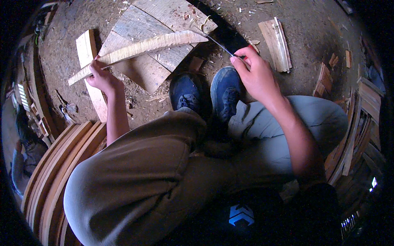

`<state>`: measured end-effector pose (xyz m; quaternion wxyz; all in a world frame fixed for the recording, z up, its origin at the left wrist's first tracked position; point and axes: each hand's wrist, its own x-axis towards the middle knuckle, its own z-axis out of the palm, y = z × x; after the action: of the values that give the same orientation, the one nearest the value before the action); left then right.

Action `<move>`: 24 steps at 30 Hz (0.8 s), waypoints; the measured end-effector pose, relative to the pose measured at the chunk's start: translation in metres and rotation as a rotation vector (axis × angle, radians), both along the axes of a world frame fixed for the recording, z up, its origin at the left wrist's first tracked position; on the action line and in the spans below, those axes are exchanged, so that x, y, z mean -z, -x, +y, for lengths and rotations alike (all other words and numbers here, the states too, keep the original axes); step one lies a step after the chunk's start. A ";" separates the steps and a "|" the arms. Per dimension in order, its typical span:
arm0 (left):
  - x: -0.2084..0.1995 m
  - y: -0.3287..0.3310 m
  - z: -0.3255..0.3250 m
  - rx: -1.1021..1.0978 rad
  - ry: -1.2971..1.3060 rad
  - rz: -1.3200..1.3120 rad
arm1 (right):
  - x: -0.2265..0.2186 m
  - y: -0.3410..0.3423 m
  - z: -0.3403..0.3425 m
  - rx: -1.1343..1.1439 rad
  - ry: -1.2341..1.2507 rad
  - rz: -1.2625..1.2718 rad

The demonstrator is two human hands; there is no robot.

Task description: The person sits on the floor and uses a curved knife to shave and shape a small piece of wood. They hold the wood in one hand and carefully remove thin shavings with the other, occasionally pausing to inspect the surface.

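My left hand (106, 78) is closed around the lower left part of a long, pale, rough-faced strip of wood (143, 46). The strip slants up to the right over a panel of grey and tan boards (141, 25), and its far end tapers to a point. Pinched in my right hand (256, 74) is a thin metal-shafted tool (221, 46), with a bit of red showing by the fingers. Its shaft reaches toward the tapered end of the strip; whether they touch I cannot tell. Curled shavings (201, 25) lie around that end.
Two dark blue shoes (226, 88) stand just below the panel. A pale plank (96, 100) lies under the strip at left. Long stacked boards (67, 164) fill the lower left. Wood offcuts (276, 45) lie at right on the dirt floor. A person (30, 147) shows at the far left edge.
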<state>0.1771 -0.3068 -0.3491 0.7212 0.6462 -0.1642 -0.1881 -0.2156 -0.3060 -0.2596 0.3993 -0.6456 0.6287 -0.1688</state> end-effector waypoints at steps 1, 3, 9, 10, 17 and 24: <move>0.003 -0.004 0.001 -0.013 0.026 0.024 | 0.001 0.001 0.000 -0.001 0.006 -0.007; -0.007 -0.003 0.006 -0.033 -0.060 0.022 | -0.005 -0.001 -0.003 -0.018 -0.060 0.026; -0.005 -0.009 0.019 -0.085 -0.042 -0.022 | 0.003 -0.006 0.002 -0.056 0.044 0.085; 0.000 -0.011 0.021 -0.107 -0.041 -0.022 | 0.006 -0.007 0.004 -0.076 0.076 0.107; 0.000 0.016 0.043 -0.077 -0.182 0.094 | 0.003 -0.026 0.013 -0.093 -0.028 0.161; -0.006 0.018 0.067 -0.085 -0.187 0.112 | -0.001 -0.033 0.011 -0.217 0.159 0.538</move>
<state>0.1586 -0.2395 -0.3429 0.6731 0.7056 -0.0778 -0.2076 -0.1821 -0.2946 -0.2583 0.1821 -0.7600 0.6239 0.0034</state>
